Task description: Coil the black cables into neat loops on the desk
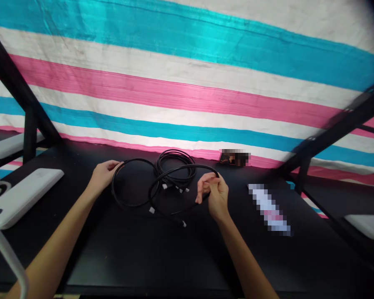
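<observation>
A black cable [151, 198] with light-coloured plug ends spreads in wide loops between my hands over the black table. My left hand [105, 174] pinches the left loop at its upper left side. On the other side, my right hand [214, 192] has its fingers curled round the right loop of the same cable. Behind these loops lies another coiled black cable [174, 151], several rings thick, and the front loops partly cover it. Small pale connectors [165, 186] show at the front of that coil; which cable each belongs to is hard to tell.
A long white device [31, 195] rests at the left of the black table [137, 265]. At the right lies a blurred-out flat item [269, 209], with a small dark blurred box [233, 158] at the back. Black frame bars and a striped sheet [187, 95] stand behind.
</observation>
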Motion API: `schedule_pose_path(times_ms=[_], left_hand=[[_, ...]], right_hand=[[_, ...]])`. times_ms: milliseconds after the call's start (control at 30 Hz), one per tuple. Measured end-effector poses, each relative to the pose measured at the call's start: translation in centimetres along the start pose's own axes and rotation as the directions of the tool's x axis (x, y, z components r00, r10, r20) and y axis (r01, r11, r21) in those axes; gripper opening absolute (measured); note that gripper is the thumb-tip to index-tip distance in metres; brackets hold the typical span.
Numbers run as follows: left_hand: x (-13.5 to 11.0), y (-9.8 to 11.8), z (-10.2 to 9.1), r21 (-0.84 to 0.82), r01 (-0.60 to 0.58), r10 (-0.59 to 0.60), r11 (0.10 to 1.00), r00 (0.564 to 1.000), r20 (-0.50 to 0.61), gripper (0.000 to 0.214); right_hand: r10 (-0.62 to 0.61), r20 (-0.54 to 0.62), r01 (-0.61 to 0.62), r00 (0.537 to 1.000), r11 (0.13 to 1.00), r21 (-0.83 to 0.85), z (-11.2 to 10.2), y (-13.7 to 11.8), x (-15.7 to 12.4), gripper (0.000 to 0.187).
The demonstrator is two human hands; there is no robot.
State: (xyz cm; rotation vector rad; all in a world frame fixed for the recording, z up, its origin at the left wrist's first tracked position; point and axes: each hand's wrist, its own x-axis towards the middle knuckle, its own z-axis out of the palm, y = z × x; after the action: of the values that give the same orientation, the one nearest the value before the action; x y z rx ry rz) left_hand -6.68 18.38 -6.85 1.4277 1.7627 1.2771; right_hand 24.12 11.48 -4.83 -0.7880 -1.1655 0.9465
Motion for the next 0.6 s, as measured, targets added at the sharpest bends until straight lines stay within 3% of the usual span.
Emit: schedule_pose_path(times_ms=[67, 167, 267, 333, 467, 600], left_hand=[[-0.2, 0.8, -0.2, -0.199, -0.007, -0.006, 0.98, 0.998, -0.064, 0.027], [-0.2, 1.6, -0.5, -0.287, -0.072, 0.002, 0.955, 0.971, -0.239, 0.024], [0.2, 1.7, -1.3, -0.472, -0.18, -0.04, 0.863, 0.907, -0.419, 0.022], [0.5, 1.6, -2.0, -0.586, -0.223, -0.133, 0.779, 0.855, -0.502, 0.021], [0.7, 1.4, -3.3, -0.629, -0.249, -0.262, 0.736, 0.752, -0.604, 0.023], [0.3, 1.8, -3.5, -0.563, -0.337, -0.21, 0.755, 0.689, -0.694, 0.021]], right_hand=[[-0.038, -0.093, 0.04, 0.995, 0.999, 0.013, -0.1, -0.1, 0.1, 0.032], [-0.109, -0.257, 0.114, 0.96, 0.993, 0.004, -0.2, -0.5, 0.3, 0.03], [-0.179, -0.378, 0.178, 0.908, 0.983, -0.037, -0.5, -1.1, 0.7, 0.03], [-0.21, -0.436, 0.209, 0.875, 0.977, -0.051, -0.8, -1.5, 1.0, 0.03], [-0.206, -0.513, 0.226, 0.833, 0.974, -0.024, -1.6, -2.0, 1.5, 0.028], [-0.155, -0.587, 0.205, 0.794, 0.979, 0.019, -2.6, -2.1, 2.0, 0.024]])
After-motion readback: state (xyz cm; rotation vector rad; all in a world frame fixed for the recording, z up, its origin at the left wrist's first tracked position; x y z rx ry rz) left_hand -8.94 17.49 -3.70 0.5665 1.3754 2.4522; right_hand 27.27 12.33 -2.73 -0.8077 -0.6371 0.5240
